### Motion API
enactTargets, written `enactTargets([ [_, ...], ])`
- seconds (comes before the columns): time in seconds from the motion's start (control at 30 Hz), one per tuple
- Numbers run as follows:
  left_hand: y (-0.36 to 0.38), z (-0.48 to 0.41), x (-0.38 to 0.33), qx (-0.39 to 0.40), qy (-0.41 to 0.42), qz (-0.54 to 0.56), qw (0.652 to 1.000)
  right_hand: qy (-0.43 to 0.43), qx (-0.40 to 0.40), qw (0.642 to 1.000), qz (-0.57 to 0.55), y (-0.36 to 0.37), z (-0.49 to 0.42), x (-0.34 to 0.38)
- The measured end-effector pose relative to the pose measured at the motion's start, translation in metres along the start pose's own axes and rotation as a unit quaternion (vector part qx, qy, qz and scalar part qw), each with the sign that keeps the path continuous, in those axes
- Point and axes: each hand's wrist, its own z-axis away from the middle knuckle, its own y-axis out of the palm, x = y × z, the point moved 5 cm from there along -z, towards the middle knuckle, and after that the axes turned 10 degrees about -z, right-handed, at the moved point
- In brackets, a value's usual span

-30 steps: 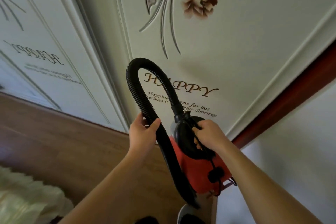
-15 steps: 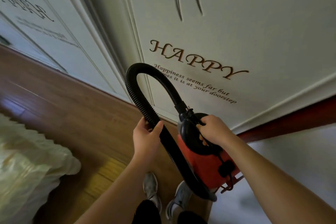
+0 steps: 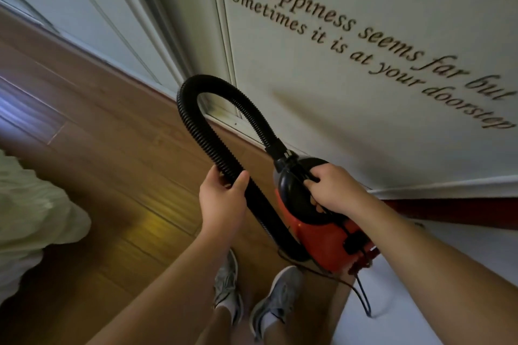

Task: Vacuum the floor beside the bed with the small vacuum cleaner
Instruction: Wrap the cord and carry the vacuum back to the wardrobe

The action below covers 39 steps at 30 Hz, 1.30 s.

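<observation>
A small red and black vacuum cleaner (image 3: 325, 244) hangs in the air in front of me. My right hand (image 3: 333, 190) grips its black top handle. Its ribbed black hose (image 3: 196, 131) arches up and over from the body, then runs down past my left hand (image 3: 221, 199), which is closed around it. The hose's lower end is hidden behind the vacuum body. A power cord (image 3: 361, 297) trails down from the vacuum's rear. Below lies the wooden floor (image 3: 117, 165), and the bed's pale cover (image 3: 30, 218) shows at the left edge.
White wardrobe doors (image 3: 350, 109) with brown lettering stand close ahead. A dark red threshold strip (image 3: 459, 209) runs along the right, with pale floor beyond it. My two grey sneakers (image 3: 252, 297) stand on the wood just below the vacuum.
The view has tilted down and closer to the doors; more floor, my shoes and the bed cover have come into sight. Both hands keep the same hold on hose and handle.
</observation>
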Motion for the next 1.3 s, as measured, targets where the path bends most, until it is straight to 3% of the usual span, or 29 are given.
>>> enactTargets([
  [0.53,0.051,-0.106,0.150,-0.019,-0.058,0.018,0.998,-0.017,0.033,0.998,0.056,0.103,-0.160,-0.086],
  [1.3,0.093,-0.133,0.219,-0.045,-0.097,-0.005,0.994,-0.033,0.095,0.993,0.064,0.135,-0.218,-0.139],
])
